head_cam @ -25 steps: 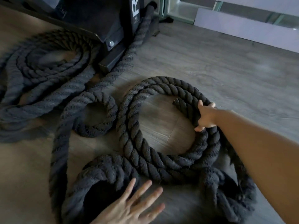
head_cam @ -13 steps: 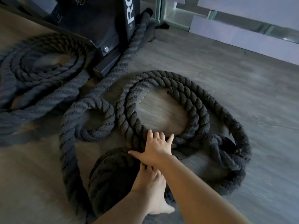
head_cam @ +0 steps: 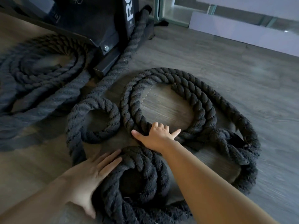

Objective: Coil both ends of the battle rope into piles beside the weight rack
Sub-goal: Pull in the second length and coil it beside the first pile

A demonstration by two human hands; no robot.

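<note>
A thick black battle rope [head_cam: 191, 92] lies in loose loops on the wood floor in front of the black weight rack [head_cam: 103, 25]. One end forms a finished coil [head_cam: 37, 73] at the left of the rack. The other end makes a large double loop, a small loop [head_cam: 98, 117] and a tight coil [head_cam: 142, 175] near me. My right hand [head_cam: 157, 135] grips the near side of the large loop, with thumb and little finger spread. My left hand [head_cam: 92, 173] rests with straight fingers against the left side of the near coil.
The rope runs around the rack's foot [head_cam: 108, 63] and up behind its post. A white low wall [head_cam: 242, 29] and a glass panel [head_cam: 174, 12] stand at the back. Bare wood floor [head_cam: 226, 62] spreads to the right of the loops.
My right hand left the far right of the large loop and now grips its near side. My left hand moved from under my right arm to the coil's left side.
</note>
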